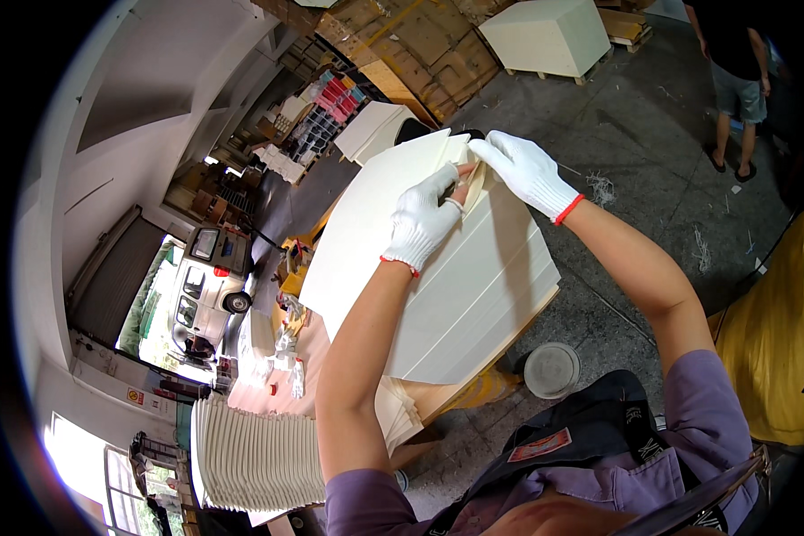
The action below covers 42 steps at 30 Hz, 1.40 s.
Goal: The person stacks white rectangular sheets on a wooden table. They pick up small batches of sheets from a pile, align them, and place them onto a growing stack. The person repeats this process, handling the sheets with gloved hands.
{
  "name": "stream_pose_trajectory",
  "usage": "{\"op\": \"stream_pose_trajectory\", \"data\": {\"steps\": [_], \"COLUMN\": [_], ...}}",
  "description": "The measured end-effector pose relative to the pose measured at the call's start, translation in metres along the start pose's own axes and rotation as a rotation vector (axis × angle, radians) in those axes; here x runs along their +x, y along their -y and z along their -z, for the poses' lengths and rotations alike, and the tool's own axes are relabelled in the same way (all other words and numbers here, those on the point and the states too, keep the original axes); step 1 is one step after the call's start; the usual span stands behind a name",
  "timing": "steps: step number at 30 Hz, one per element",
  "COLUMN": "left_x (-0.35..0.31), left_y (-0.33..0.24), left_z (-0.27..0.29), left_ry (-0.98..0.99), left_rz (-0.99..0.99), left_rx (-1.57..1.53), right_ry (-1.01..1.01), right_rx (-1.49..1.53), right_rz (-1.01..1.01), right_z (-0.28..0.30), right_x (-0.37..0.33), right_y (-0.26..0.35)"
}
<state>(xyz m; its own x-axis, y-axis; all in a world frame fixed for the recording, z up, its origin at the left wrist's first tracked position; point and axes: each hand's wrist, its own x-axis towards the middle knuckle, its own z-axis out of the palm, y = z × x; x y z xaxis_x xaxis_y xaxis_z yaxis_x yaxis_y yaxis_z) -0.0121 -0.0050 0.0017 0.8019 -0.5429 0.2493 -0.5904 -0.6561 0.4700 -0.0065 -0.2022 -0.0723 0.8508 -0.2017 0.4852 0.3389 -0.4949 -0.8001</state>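
Note:
A large stack of white card-like sheets [473,295] lies fanned in offset layers on a wooden-edged table in front of me. Both hands wear white knit gloves with red cuffs. My left hand [424,217], its glove leaving some fingertips bare, is closed at the far edge of the sheets. My right hand [529,176] meets it there, fingers bent over the same edge. Between them a cream-coloured sheet edge [478,185] is lifted and curled, pinched by the fingers. The right fingertips are partly hidden behind the sheets.
Left of the table's near end stands a tall pile of curved cream sheets [255,456]. A pinkish tabletop [272,389] holds loose gloves [297,377]. A round lidded bucket [552,371] stands on the floor. Yellow sheeting [773,339] hangs at right. A person [737,89] stands far right.

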Motion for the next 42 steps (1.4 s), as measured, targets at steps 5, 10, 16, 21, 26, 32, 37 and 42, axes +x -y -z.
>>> {"op": "stream_pose_trajectory", "data": {"steps": [5, 10, 16, 21, 26, 32, 37, 42], "left_x": [0.0, 0.0, -0.004, -0.001, -0.001, -0.003, -0.003, -0.008], "left_y": [0.001, 0.004, -0.005, -0.009, 0.008, -0.006, -0.004, 0.004], "left_z": [0.002, -0.003, -0.001, 0.002, -0.002, 0.005, 0.006, 0.004], "left_ry": [-0.02, -0.045, -0.019, 0.026, -0.024, 0.05, 0.051, -0.017], "left_rz": [-0.048, -0.169, -0.058, -0.032, -0.108, -0.006, -0.04, -0.152], "left_rx": [0.058, 0.171, 0.027, 0.074, 0.117, 0.117, 0.135, 0.128], "right_ry": [0.01, -0.046, 0.136, -0.016, 0.129, 0.08, 0.118, -0.045], "right_rx": [0.106, 0.259, -0.348, -0.653, -0.135, -0.118, -0.121, -0.192], "right_rz": [-0.021, 0.146, 0.134, 0.578, 0.079, 0.019, 0.02, 0.061], "right_z": [0.003, 0.002, 0.04, 0.034, 0.019, 0.015, 0.022, 0.031], "right_x": [-0.001, 0.001, -0.007, -0.001, -0.002, -0.009, -0.006, -0.009], "right_y": [0.005, 0.002, 0.01, 0.005, 0.003, 0.002, 0.002, 0.023]}}
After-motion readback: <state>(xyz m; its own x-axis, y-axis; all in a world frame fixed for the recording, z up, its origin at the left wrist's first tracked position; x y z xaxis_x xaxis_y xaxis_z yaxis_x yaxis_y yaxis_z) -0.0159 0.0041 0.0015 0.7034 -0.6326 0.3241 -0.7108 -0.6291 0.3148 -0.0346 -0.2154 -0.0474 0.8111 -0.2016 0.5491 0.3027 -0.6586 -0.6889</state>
